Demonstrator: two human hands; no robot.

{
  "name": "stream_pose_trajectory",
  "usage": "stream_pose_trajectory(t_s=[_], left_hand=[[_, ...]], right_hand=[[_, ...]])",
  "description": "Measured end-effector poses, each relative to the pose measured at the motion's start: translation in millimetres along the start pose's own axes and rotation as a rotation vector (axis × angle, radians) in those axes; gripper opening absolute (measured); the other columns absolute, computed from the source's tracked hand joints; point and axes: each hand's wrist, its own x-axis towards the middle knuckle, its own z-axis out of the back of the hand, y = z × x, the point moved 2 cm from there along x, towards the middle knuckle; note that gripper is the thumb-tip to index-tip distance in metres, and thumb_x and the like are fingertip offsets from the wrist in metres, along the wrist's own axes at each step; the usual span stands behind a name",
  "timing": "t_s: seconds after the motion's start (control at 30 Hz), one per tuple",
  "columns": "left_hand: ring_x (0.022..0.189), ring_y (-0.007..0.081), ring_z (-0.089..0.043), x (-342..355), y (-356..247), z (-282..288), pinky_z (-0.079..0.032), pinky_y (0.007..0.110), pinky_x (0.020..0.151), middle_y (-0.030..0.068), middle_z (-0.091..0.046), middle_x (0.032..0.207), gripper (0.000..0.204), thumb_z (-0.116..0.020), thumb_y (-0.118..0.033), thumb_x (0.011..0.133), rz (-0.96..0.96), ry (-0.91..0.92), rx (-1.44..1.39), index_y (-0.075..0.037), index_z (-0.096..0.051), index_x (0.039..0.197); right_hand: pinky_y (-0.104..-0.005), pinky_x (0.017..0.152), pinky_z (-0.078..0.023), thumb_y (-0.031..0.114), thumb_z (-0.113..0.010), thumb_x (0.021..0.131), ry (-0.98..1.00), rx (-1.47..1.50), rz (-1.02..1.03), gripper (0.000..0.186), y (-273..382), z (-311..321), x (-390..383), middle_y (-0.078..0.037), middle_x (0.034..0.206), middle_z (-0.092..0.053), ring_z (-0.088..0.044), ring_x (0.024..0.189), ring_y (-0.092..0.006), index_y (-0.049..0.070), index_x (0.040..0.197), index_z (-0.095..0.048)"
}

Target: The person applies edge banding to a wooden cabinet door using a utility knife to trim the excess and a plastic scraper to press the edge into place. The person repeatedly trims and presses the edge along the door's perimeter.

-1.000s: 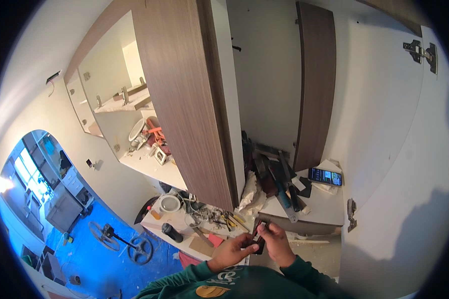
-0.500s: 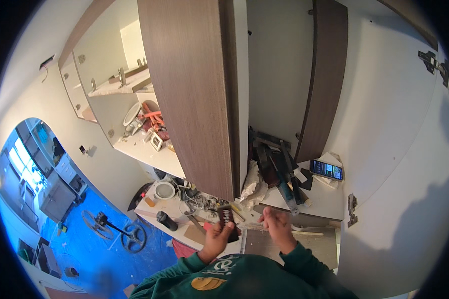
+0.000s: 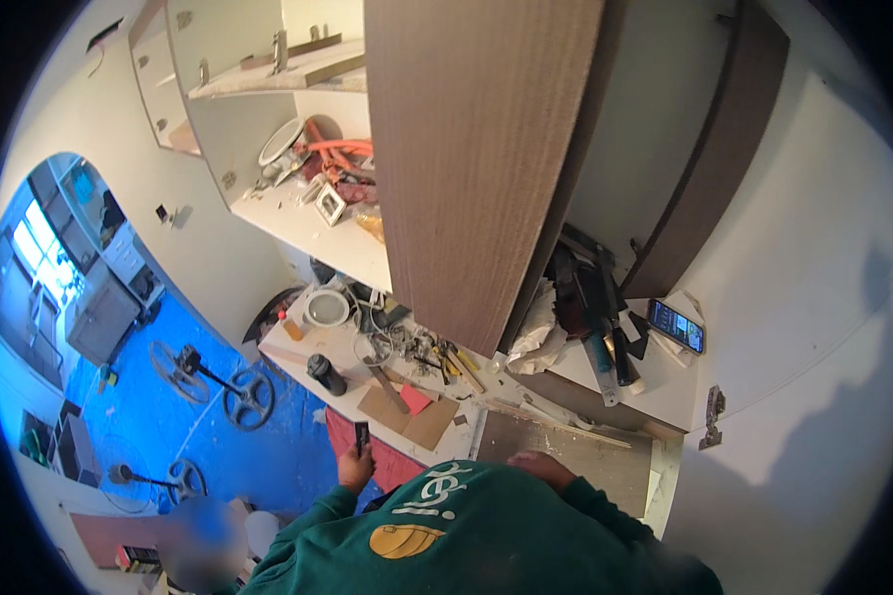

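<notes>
- Gripping a small dark tool (image 3: 361,436), your left hand (image 3: 352,466) is closed about its lower end, so the upper end stands up past your fist, close to the near edge of the worktop (image 3: 318,359). What kind of tool it is, I cannot tell; it is too small.
- Your right hand (image 3: 538,464) shows only its back over your green sleeve; whether it is wide, narrow or holding something, I cannot tell. It sits at the near edge of the grey board (image 3: 556,451), seemingly steadying against it.
- Just beyond the tool lie a flat piece of cardboard (image 3: 412,416) with a red scrap beside it, and a hammer (image 3: 387,385) laid across the counter, all within easy reach of your left hand.
- Farther left stand a dark cylinder (image 3: 325,374) and a white round tub (image 3: 326,308).
- The brown cabinet door (image 3: 476,169) hangs open above, screening part of the counter from you.
- To the right, a phone (image 3: 677,325) rests face up on the white ledge, well apart from both hands, beside a heap of long dark tools (image 3: 590,307).
</notes>
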Motion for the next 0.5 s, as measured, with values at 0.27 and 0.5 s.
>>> stream_pose_trajectory(t_s=[0.27, 0.5], left_hand=[[0.114, 0.0355, -0.069, -42, 221, 128, -0.054, 0.045, 0.098, 0.0245, -0.073, 0.111, 0.055, -0.059, -0.049, 0.089, 0.390, 0.392, 1.069, -0.004, -0.074, 0.116], [0.099, 0.0389, -0.073, -18, 192, 95, -0.057, 0.048, 0.088, 0.0220, -0.075, 0.099, 0.044, -0.059, -0.040, 0.091, 0.372, 0.249, 0.932, -0.003, -0.076, 0.107]], right_hand=[[-0.0442, 0.094, -0.052, 0.038, -0.059, 0.098, -0.006, -0.311, -0.339, 0.035, -91, -43, -73, -0.015, 0.113, -0.070, -0.066, 0.106, -0.0310, 0.011, 0.120, -0.068], [-0.0441, 0.095, -0.053, 0.040, -0.058, 0.100, 0.065, -0.345, -0.456, 0.038, -84, -43, -88, -0.014, 0.116, -0.071, -0.067, 0.106, -0.0287, 0.010, 0.120, -0.070]])
